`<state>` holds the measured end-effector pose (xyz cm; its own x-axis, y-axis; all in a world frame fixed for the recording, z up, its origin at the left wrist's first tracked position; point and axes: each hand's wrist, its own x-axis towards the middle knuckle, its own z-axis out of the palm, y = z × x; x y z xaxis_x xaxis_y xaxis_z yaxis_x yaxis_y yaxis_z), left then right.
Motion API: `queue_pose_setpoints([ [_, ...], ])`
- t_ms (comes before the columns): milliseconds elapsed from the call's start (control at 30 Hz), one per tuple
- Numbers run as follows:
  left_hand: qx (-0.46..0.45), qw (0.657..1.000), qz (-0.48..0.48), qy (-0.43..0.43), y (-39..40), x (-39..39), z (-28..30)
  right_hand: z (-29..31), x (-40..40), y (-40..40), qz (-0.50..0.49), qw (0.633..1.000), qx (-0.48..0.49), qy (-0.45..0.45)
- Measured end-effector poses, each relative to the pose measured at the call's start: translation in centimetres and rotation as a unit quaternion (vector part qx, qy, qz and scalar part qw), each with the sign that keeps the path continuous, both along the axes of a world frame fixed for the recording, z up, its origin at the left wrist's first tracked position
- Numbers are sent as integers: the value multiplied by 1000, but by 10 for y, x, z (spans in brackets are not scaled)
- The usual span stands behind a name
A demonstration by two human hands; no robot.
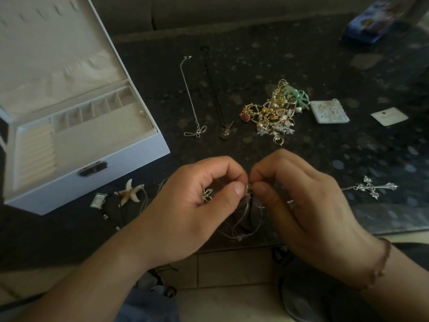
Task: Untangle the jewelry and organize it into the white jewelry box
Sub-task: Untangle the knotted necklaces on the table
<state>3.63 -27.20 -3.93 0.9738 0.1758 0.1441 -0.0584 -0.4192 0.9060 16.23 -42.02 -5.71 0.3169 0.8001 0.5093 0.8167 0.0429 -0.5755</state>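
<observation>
While both hands pinch a small clasp (pixel 248 188) at the centre of the view, thin chains (pixel 241 225) hang from it in loose loops over the near edge of the desk (pixel 301 66). Left hand (pixel 197 205): thumb and forefinger curled onto the clasp, a small butterfly charm (pixel 207 195) showing in its palm. Right hand (pixel 299 205): thumb and forefinger pinching the same clasp from 3 o'clock; bead bracelet (pixel 384 261) on the wrist. Box (pixel 92 173): white, lid open, at 10 o'clock, its tray compartments showing. Silver necklace (pixel 191 98) and black cord necklace (pixel 217 96): laid out straight at 12 o'clock, apart from each other. Jewelry pile (pixel 276 110): tangled, gold and pearl, at 1 o'clock. Earring card (pixel 329 111): just beside the pile. Cross pendant (pixel 375 188): at 3 o'clock. Starfish pendant (pixel 130 191): at 9 o'clock, near the box front.
</observation>
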Motion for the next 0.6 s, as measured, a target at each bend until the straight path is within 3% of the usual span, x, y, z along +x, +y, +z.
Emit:
queue_pose_setpoints([
  [467,19,998,44,-44,-3,2,-4,-1,0,-4,-14,999,31,-34],
  [600,52,997,37,-51,-3,3,-2,-2,-1,-4,-11,999,38,-9],
])
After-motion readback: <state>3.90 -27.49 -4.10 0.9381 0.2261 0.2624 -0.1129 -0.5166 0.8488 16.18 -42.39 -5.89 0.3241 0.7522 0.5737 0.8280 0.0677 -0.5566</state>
